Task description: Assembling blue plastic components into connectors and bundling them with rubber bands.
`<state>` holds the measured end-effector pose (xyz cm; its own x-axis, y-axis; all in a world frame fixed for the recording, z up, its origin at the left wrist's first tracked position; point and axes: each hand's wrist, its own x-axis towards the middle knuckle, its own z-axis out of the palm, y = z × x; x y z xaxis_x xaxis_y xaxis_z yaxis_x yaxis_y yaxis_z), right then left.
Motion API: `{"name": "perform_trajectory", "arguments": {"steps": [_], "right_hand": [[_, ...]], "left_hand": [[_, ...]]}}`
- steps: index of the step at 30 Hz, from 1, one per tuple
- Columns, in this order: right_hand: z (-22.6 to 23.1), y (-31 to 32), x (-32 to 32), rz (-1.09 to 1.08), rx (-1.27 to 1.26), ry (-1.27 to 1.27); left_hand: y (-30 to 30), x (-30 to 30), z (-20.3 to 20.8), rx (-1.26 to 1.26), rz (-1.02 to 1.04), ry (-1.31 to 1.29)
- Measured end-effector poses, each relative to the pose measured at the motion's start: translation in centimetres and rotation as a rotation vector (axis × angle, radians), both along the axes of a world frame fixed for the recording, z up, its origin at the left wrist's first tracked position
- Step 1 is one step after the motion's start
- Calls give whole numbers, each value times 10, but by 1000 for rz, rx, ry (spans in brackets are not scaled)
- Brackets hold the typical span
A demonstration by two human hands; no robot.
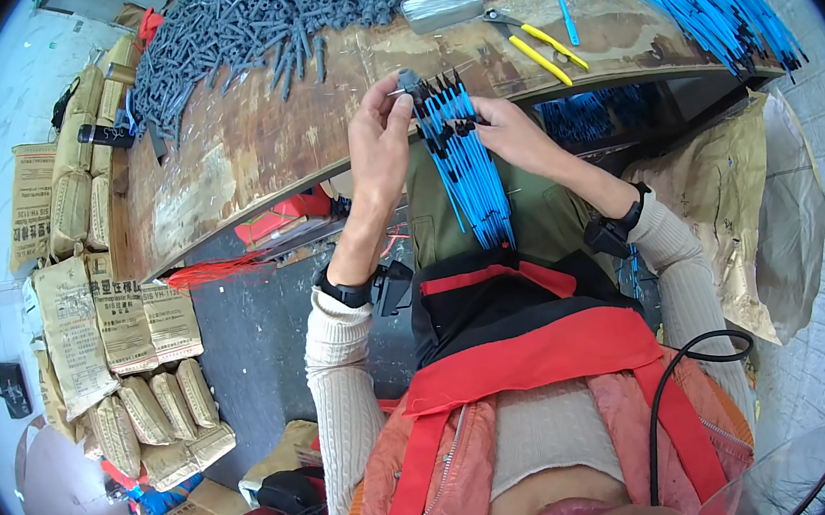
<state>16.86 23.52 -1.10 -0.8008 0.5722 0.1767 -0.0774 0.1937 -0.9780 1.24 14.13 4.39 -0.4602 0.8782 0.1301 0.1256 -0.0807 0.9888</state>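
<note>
Head view: a worn wooden table (363,74) curves across the upper part, with olive trousers (543,204) below its near edge.
Left hand: the left hand (380,140) pinches a small grey piece (407,81) between thumb and fingers, which partly cover it.
Right hand: the right hand (510,134) grips the upper end of a bundle of blue rods (470,186), its fingers hiding some of the dark tips.
Bundle: it slants over the trousers, just off the table edge, its lower end reaching a red and black apron (533,350).
Far tabletop: a broad heap of grey parts (306,7) spreads to the left; beside it stands a clear box (444,7) of thin pins.
Tools: yellow-handled pliers (541,48) lie near a single blue stick (565,12).
Right end: a pile of blue rods with black ends (697,1) reaches the table's edge.
Under the table: a dark compartment holds more blue rods (569,120); red strands (223,268) stick out at the left.
Sides: printed paper sacks (123,323) crowd the left, and a crumpled brown sheet (713,196) hangs close by the right forearm.
Wrists: a black device (394,288) on the left one blocks a patch of floor.
</note>
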Motion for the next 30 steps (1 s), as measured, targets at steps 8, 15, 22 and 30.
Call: {"name": "perform_trajectory", "arguments": {"steps": [8, 15, 22, 30], "right_hand": [[10, 3, 4, 7, -19, 34], [-1, -3, -2, 21, -91, -28], [-4, 8, -6, 97, -130, -22], [4, 6, -11, 51, -150, -13]], "left_hand": [[-1, -4, 17, 23, -80, -177], [0, -6, 4, 26, -65, -282], [7, 2, -7, 34, 30, -16], [6, -8, 1, 1, -32, -88]]}}
